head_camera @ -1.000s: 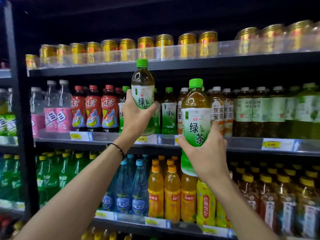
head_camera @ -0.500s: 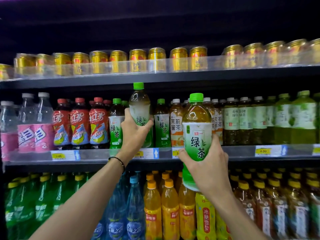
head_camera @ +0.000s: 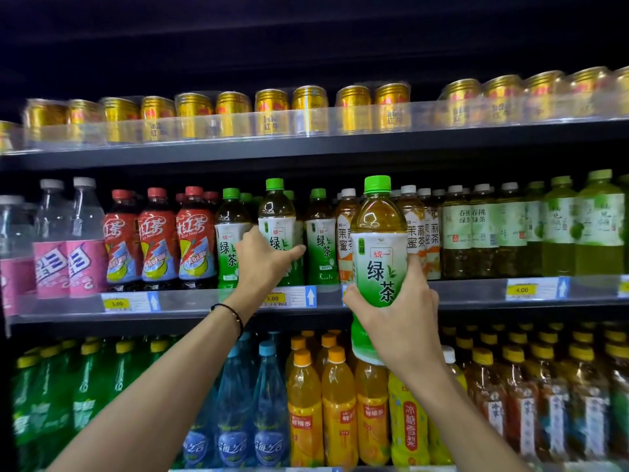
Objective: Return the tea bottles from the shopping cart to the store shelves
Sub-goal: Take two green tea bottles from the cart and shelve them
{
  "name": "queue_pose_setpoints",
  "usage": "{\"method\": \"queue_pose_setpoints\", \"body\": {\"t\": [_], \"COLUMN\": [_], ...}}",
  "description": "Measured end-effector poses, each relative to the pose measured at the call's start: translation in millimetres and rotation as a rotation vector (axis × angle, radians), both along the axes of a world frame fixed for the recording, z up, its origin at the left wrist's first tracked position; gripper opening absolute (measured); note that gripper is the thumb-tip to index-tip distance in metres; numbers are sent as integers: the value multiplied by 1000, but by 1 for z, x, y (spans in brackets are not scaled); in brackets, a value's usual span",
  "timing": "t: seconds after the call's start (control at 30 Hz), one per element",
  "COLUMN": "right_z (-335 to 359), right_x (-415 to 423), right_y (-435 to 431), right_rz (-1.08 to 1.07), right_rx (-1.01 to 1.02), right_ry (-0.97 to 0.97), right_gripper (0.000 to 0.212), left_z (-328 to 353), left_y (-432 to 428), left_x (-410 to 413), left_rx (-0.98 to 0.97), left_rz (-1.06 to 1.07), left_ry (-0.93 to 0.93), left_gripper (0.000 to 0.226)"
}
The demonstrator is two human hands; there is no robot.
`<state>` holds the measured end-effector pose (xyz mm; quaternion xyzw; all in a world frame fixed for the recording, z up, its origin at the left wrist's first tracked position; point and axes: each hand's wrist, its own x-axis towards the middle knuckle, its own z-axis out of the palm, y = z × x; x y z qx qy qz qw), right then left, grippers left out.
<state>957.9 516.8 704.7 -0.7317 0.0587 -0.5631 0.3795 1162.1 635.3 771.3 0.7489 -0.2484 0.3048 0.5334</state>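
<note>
Since the earlier frames the left tea bottle (head_camera: 276, 212) has come down from its raised position. It is now in the green tea row on the middle shelf (head_camera: 476, 296), to the right of the red-capped bottles (head_camera: 156, 236) and between two shelf bottles of the same kind (head_camera: 228, 240). The hand covers its base, so I cannot tell if it already stands on the shelf. The left hand (head_camera: 263, 264) holds it at the lower label, with the fingers curled round the body and the thumb lying across the front.

More to the right, the right tea bottle (head_camera: 379, 253) is in front of the shelf edge and not yet in any row. The right hand (head_camera: 401, 321) grips its lower half, with the thumb on the left side and the index finger (head_camera: 413, 264) stretched up along the right side.

Both bottles look full, so I judge them to be moderately heavy. They seem to be thin clear plastic that would give a little under a squeeze. The label sleeve is glossy and probably slippery, and the green cap is ribbed. The best hold is probably round the straight labelled middle, not on the rounded shoulder.
</note>
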Motion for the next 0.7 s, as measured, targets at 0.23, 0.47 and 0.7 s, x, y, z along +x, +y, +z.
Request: {"method": "queue_pose_setpoints", "body": {"t": [0.23,0.47,0.7], "right_z": [-3,-3,3], "right_x": [3,7,13], "right_y": [4,5,3], "right_rz": [-11,-1,-13], "right_rx": [7,-1,-19], "right_ry": [-9,-7,-47], "right_gripper": [67,65,60], "left_z": [1,6,-3], "left_y": [-1,0,21], "left_x": [0,-4,-17], "left_rx": [55,180,346], "left_rz": [42,48,80], "left_ry": [108,161,106], "left_gripper": [56,68,84]}}
